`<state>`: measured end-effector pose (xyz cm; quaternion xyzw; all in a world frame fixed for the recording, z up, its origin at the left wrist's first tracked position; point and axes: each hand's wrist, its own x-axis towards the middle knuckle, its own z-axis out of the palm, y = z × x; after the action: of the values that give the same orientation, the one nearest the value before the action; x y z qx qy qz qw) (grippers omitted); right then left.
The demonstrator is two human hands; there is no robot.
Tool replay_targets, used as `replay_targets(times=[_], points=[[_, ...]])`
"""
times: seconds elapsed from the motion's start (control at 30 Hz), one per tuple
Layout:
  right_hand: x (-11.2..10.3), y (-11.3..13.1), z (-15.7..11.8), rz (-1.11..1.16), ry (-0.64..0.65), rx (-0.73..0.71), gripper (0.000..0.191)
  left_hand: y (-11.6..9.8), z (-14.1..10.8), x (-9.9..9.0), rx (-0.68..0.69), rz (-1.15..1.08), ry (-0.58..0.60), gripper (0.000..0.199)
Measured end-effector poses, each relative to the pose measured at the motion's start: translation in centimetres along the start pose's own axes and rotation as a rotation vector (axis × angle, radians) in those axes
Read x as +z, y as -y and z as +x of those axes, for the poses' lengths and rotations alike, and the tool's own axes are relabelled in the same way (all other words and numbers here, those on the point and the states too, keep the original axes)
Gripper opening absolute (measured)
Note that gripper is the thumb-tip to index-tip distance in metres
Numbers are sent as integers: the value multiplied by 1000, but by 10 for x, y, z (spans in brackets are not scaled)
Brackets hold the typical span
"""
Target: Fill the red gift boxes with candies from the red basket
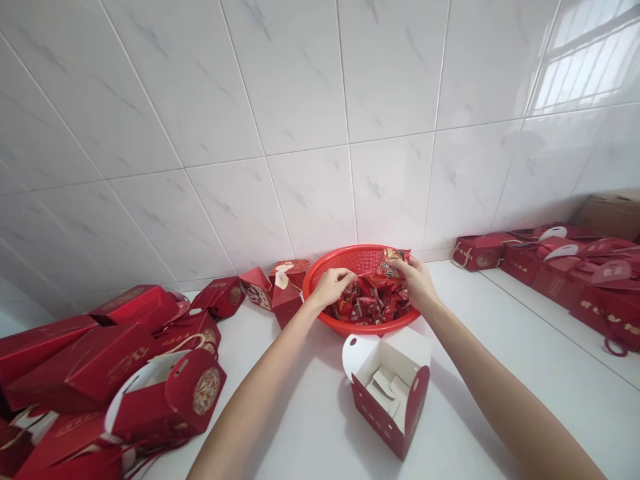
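Note:
A red plastic basket [370, 327] holds several red wrapped packets [370, 307] and stands against the tiled wall. My right hand [416, 283] is closed on a red packet [393, 262] at the basket's right side. Over the left part of the basket, my left hand [334, 288] has its fingers pressed together near the packets; what they hold, if anything, is too small to tell. In front of the basket sits an open red box [383, 417] with a white inside, its flaps up and only white folded card visible in it.
Red boxes [85, 363] are piled at the left, some with cords. A few more [287, 297] stand left of the basket. Rows of closed red boxes [560, 273] line the wall at the right, near a brown carton [610, 215].

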<state>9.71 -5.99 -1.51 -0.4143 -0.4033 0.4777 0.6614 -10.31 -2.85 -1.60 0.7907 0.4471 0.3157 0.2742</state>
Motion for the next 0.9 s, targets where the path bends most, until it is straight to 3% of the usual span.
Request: replay_targets(times=[0.1,0.23,0.3,0.37,0.5,0.57,0.77,0.9], points=[[-1,-2,2,23,4,3,28,-2,-1,3,47,-1,120,30],[-1,-3,3,26,3,-1,26,-9,-4,7,50,235,431,30],[-1,-2,3,44,-11,19,24,-12,-5,8,31,316,508,24],[0,0,2,64,-20,40,22,-13,-5,7,11,352,494,25],[1,0,2,55,-16,40,22,-14,-4,2,-57,498,230,37],[0,0,2,50,-9,29,22,-14,-4,1,-75,526,164,42],[0,1,1,41,15,55,24,-11,-5,1,-80,501,297,62],[0,2,0,32,24,35,26,-6,-4,3,-70,367,317,63]])
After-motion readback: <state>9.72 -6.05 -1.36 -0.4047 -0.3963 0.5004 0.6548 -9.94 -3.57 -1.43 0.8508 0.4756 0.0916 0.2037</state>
